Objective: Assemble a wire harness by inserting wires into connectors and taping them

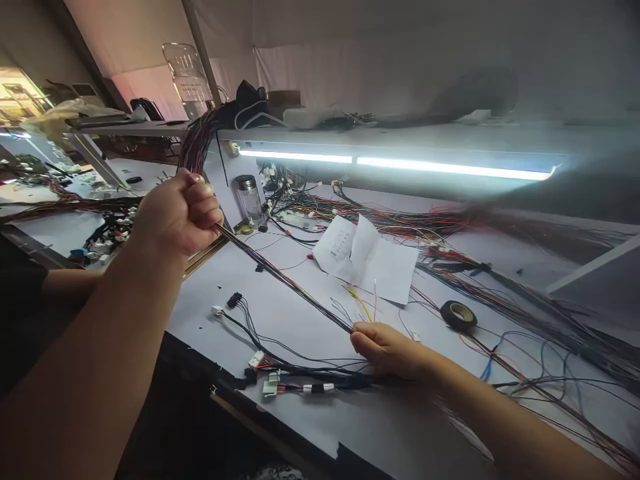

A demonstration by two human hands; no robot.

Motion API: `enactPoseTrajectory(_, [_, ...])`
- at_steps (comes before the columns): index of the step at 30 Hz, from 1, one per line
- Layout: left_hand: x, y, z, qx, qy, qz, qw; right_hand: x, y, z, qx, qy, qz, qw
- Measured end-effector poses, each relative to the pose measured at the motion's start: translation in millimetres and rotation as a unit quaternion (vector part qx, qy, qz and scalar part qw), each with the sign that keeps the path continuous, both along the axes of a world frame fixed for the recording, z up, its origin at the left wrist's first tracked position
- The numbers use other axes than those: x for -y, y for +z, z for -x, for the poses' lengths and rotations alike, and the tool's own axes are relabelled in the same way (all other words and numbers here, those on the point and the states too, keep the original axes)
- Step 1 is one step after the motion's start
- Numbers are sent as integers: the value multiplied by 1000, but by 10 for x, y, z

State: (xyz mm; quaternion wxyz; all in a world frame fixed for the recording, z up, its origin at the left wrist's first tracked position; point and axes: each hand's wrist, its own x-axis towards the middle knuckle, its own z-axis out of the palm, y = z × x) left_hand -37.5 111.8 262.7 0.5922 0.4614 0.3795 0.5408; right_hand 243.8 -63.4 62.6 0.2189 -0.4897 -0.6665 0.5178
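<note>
My left hand [180, 212] is raised in a fist, closed around a bundle of dark wires [280, 277] that runs taut down to my right hand [387, 348]. My right hand rests low on the white bench, fingers pinched on the other end of that bundle. A yellow wire and a thin red one [367, 303] stick up just beyond my right fingers. Below the taut bundle lies a harness with white and black connectors [273, 383].
A roll of black tape [458, 315] lies right of my right hand. A folded white paper [370, 259] sits behind the bundle. Masses of coloured wires [525, 280] cover the bench's right side. A clear jar [249, 199] stands under the lit shelf [400, 163].
</note>
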Motion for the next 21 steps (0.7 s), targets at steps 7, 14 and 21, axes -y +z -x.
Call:
enactPoseTrajectory(7, [-245,-604,217,-68,24,21,997,24,-74,30,20,30,51,998])
enactPoseTrajectory(14, [-171,-1325,663,-73,47,133,987,440,-17,-362,121,-118,-208,963])
enactPoseTrajectory(21, [-165,-1771,886,-63,32,142,987,996,-336,-426,317,-56,-252,913])
